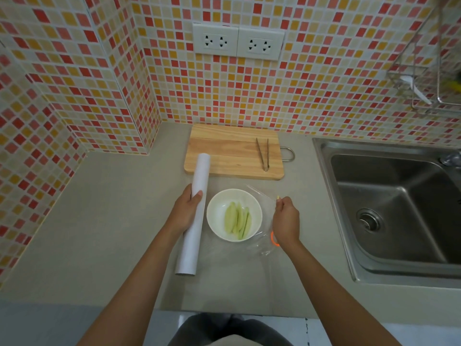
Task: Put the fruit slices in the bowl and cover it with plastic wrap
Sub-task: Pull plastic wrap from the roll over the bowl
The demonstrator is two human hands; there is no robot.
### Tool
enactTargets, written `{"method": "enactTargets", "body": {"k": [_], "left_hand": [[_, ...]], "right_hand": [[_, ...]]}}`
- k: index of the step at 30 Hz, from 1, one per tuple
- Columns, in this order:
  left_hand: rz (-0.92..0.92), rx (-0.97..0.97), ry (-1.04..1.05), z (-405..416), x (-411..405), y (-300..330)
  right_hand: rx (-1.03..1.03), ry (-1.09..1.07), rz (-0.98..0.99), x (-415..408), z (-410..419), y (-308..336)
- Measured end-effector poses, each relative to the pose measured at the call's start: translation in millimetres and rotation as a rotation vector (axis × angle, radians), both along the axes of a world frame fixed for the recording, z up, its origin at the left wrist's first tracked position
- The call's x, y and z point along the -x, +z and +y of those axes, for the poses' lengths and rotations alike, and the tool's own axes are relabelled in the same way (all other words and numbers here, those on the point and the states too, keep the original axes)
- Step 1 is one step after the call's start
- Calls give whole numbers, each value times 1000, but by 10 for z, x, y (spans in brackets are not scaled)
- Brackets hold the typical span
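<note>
My left hand [187, 213]: fingers and thumb curled round the roll of plastic wrap [193, 215], gripping it near the middle. The roll is a long white tube, plain and unmarked, lying at a slant just to the left of the bowl, its far end over the near left corner of the cutting board and its near end on the counter [104, 236].

My right hand [286, 218]: fingertips pinching the free edge of the plastic wrap sheet [262, 196], just right of the bowl. The sheet is clear and thin, hard to trace; it shows as faint glints and creases at the far right of the bowl and in a crumpled patch near my right wrist. Whether it already lies flat on the bowl's rim I cannot tell. A small orange ring [274, 238] shows by my wrist, seen through the film.

Bowl [212, 216]: white, round, shallow, standing on the counter between my two hands. Inside, fruit slices [238, 221]: several long pale green wedges, laid side by side lengthwise.

Cutting board [232, 151]: light wood, rectangular, metal loop handle at its right end, set behind the bowl against the tiled wall. Tongs [263, 154]: slim metal pair, lying on the board's right part.

Sink [389, 201]: steel, set in the counter well to the right.
</note>
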State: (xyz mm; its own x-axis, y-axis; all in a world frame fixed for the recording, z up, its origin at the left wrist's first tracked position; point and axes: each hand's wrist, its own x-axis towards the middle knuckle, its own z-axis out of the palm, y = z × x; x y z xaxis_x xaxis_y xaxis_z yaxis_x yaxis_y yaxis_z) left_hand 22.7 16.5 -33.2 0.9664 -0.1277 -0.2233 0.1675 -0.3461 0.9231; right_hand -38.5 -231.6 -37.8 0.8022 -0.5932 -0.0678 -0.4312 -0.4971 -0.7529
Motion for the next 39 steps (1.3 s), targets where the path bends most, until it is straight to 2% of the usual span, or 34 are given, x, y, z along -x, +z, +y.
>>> {"method": "enactTargets", "body": {"k": [5, 11, 23, 32, 39], "left_hand": [[-4, 42, 60, 14, 49, -43], [-22, -19, 90, 6, 47, 25], [-66, -17, 63, 78, 51, -104], [-70, -8, 72, 54, 74, -153], [-58, 15, 80, 63, 66, -163]], "right_hand": [[28, 8, -5, -1, 13, -11], [56, 6, 6, -35, -2, -19], [108, 27, 81, -25, -11, -147], [259, 81, 212, -78, 12, -313], [271, 92, 229, -98, 5, -296]]}}
